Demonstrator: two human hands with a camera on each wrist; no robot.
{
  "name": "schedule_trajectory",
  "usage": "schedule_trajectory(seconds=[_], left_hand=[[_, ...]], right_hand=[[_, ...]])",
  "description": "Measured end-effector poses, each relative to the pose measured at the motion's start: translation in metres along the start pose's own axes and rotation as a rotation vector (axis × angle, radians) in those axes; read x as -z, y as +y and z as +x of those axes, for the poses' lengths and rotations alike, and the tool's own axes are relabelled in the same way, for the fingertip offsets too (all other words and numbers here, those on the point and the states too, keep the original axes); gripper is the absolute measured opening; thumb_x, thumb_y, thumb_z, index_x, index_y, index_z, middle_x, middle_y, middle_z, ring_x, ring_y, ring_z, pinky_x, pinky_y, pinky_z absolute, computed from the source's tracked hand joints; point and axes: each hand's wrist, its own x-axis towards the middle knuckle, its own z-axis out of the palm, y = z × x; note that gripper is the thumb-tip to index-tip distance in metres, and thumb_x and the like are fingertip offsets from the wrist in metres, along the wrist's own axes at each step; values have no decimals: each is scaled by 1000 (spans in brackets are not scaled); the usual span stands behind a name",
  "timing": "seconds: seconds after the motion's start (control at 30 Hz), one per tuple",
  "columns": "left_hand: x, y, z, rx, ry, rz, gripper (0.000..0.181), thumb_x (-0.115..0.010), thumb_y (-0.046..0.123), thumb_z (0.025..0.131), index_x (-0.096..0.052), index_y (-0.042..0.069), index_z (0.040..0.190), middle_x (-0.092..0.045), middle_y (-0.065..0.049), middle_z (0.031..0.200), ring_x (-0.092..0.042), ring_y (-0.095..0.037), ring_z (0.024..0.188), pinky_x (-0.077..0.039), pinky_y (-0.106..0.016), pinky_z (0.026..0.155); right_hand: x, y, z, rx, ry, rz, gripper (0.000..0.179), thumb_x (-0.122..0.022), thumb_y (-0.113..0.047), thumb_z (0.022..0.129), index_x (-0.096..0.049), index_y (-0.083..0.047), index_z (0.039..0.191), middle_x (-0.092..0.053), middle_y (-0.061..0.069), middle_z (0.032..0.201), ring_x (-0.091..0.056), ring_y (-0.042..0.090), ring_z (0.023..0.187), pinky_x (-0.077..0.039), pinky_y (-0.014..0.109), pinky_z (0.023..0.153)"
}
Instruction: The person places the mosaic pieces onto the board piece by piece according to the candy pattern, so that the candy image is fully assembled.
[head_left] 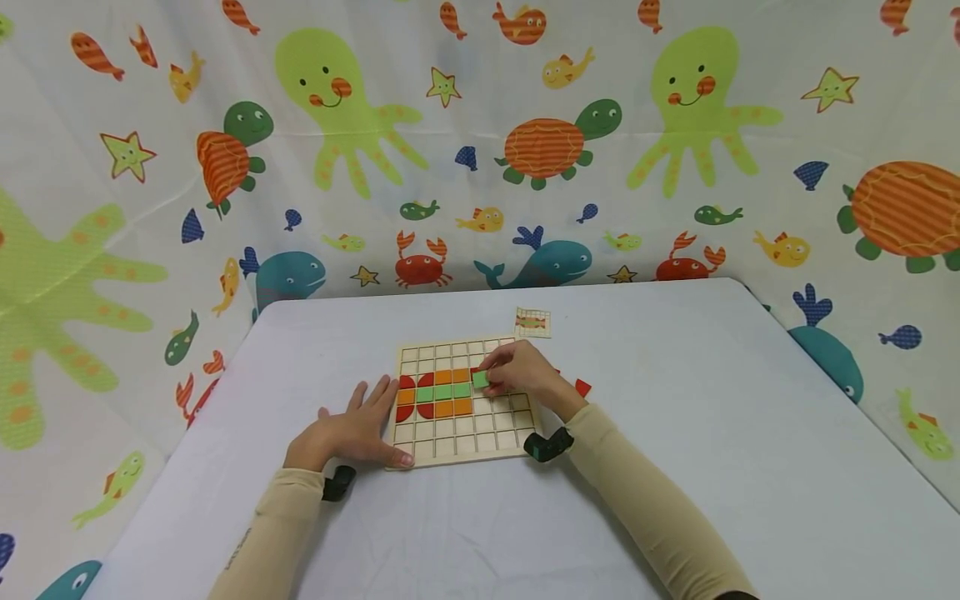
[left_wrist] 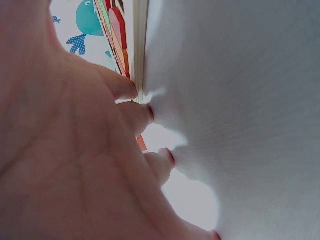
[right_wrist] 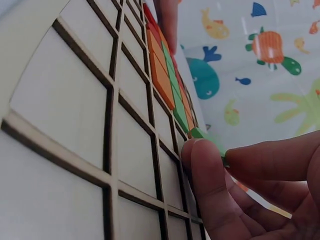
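A wooden grid board (head_left: pixel 450 447) lies on the table. Its left cells hold red rounded pieces (head_left: pixel 406 412), orange square tiles (head_left: pixel 453 408) and a row of green square tiles (head_left: pixel 442 392). My right hand (head_left: pixel 525 369) pinches one more green tile (right_wrist: pixel 204 134) between thumb and fingers. That tile is held right at the end of the green row, tilted in the right wrist view. My left hand (head_left: pixel 352 429) rests along the board's left edge with fingers spread, the thumb at the near left corner. In the left wrist view, its fingertips touch the board's side.
Behind the board lies a small pattern card (head_left: pixel 532 322) with a printed grid. A loose red piece (head_left: pixel 582 387) sits right of the board, partly beyond my right wrist. The white-covered table (head_left: pixel 675 358) ends at a curtain (head_left: pixel 480 83) printed with sea animals.
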Motion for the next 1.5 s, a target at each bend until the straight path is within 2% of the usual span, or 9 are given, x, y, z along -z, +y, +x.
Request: schedule_trajectory(seconds=[0.17, 0.67, 1.2, 1.5], left_hand=[[1, -1, -1, -1, -1, -2, 137, -89, 63, 76, -10, 7, 172, -2, -22, 178, 4, -55, 159, 0, -93, 105], [0, -3, 2, -3, 2, 13, 137, -88, 65, 75, -10, 9, 173, -2, -21, 178, 4, -54, 159, 0, -93, 105], [1, -1, -1, -4, 4, 10, 137, -89, 63, 75, -11, 6, 172, -3, -22, 178, 3, -55, 159, -1, -93, 105], [0, -1, 0, -6, 7, 6, 137, -90, 62, 75, -12, 6, 172, -3, -22, 178, 3, -55, 159, -2, -93, 105]], right_hand=[[-1, 0, 1, -18, -7, -9, 13, -68, 3, 101, -75, 8, 112, -73, 18, 97, -73, 19, 66, -63, 27, 69], [-4, 5, 1, 1, 11, -67, 9, -71, 0, 101, -75, 6, 106, -71, 15, 85, -71, 19, 61, -62, 27, 65], [-8, 8, 1, 52, 45, -219, 7, -74, -5, 101, -76, 0, 104, -71, 10, 83, -71, 20, 64, -62, 27, 70], [-11, 8, 0, 106, 55, -308, 5, -72, -5, 101, -74, 0, 102, -70, 9, 81, -70, 20, 62, -62, 28, 66]])
